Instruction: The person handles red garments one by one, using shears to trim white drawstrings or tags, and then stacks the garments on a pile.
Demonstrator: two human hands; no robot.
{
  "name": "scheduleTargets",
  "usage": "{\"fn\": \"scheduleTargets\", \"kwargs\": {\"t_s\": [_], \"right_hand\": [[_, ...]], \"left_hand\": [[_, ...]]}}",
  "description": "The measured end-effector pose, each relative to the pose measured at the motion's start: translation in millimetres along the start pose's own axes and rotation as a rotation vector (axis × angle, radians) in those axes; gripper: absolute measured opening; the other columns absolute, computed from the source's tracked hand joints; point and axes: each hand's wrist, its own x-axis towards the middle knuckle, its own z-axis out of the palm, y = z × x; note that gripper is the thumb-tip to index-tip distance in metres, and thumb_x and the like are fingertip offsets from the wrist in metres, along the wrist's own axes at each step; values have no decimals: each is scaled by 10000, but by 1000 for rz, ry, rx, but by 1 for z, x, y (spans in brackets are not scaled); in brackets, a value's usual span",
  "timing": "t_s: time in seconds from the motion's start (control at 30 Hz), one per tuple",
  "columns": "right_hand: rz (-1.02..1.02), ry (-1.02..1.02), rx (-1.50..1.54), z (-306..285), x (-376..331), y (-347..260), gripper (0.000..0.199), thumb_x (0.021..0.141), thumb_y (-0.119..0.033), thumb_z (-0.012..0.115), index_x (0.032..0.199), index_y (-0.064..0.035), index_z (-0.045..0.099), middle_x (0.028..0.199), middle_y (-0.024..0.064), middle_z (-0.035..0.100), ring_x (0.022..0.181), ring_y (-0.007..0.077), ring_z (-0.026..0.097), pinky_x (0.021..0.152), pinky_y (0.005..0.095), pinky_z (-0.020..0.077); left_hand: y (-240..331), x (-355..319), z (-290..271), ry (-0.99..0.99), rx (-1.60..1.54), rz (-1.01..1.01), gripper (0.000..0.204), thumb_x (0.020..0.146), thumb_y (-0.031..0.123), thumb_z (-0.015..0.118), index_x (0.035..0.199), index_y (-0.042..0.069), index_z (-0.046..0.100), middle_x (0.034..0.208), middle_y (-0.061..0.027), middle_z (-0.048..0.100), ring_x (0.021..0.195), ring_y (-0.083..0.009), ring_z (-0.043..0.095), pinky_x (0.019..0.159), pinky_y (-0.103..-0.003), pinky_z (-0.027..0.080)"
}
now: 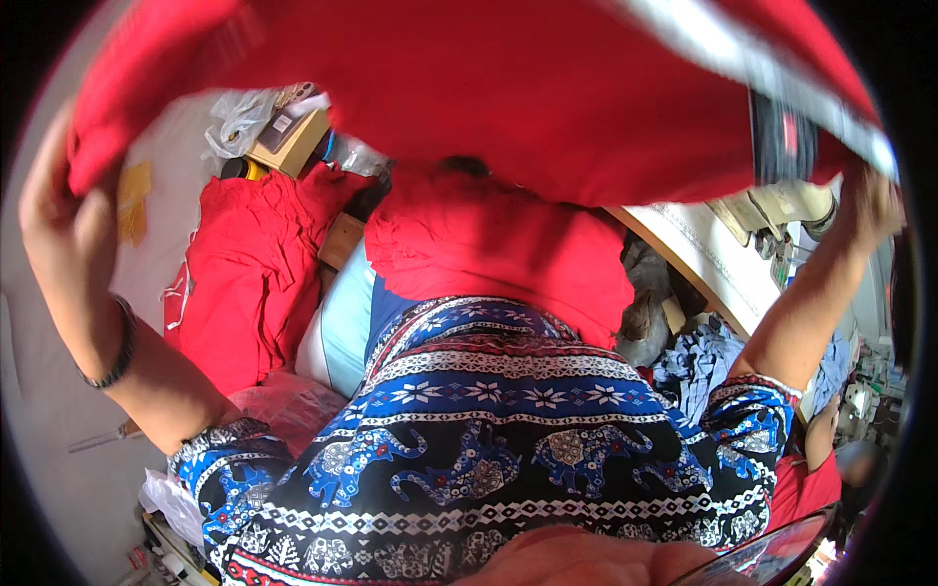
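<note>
A large red cloth (489, 107) is held up and spread across the top of the view, blurred by motion. A white band runs along its far right edge, with a dark patch near it. My left hand (73, 190) is raised at the far left, its fingers closed on one end of the cloth. At the far right, my right hand (873, 205) grips the other end by the white-banded edge. Below it, more red fabric (498, 254) lies over my lap, partly in the shadow of the raised cloth.
A heap of red fabric (249, 264) lies to the left. Behind it are a cardboard box (288, 142) and a clear plastic bag (239, 122). On the right stands a white table with a sewing machine (787, 207); blue cloth (696, 361) is below. Another person's red sleeve (806, 488) shows lower right.
</note>
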Motion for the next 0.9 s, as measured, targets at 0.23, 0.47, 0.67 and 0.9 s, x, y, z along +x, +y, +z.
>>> {"fn": "scheduleTargets", "kwargs": {"t_s": [0.23, 0.47, 0.67, 0.9], "right_hand": [[76, -737, 291, -88, -104, -102, 219, 705, -231, 754, 737, -42, 647, 730, 43, 616, 678, 170, 571, 668, 281, 430], [391, -583, 62, 1, -167, -109, 268, 812, -138, 669, 1030, 13, 631, 976, 140, 658, 907, 224, 627, 837, 320, 474], [489, -1118, 326, 91, -280, -134, 497, 894, -257, 619, 1329, -64, 476, 1377, 198, 447, 1288, 323, 426, 1071, 379, 331], [1089, -1065, 608, 95, -402, -115, 874, 875, -346, 645, 1500, -32, 121, 1557, 171, 155, 1432, 241, 157, 1153, 354, 137]], "left_hand": [[72, -54, 37, -958, -528, 211, 246, 616, 69, 632, 858, 27, 635, 801, -131, 617, 770, -313, 613, 712, -405, 480], [71, -32, 102, -767, -290, 68, 411, 721, 108, 626, 1106, -25, 572, 1090, -169, 628, 1027, -348, 595, 866, -381, 476], [65, -108, 238, -1263, -3, 39, 803, 835, 608, 556, 1484, 232, 268, 1569, -94, 161, 1441, -346, 126, 1062, -683, 171], [23, -201, 250, -966, -275, -472, 628, 937, 468, 493, 1456, 154, 330, 1544, -136, 222, 1439, -326, 147, 1127, -537, 167]]}}
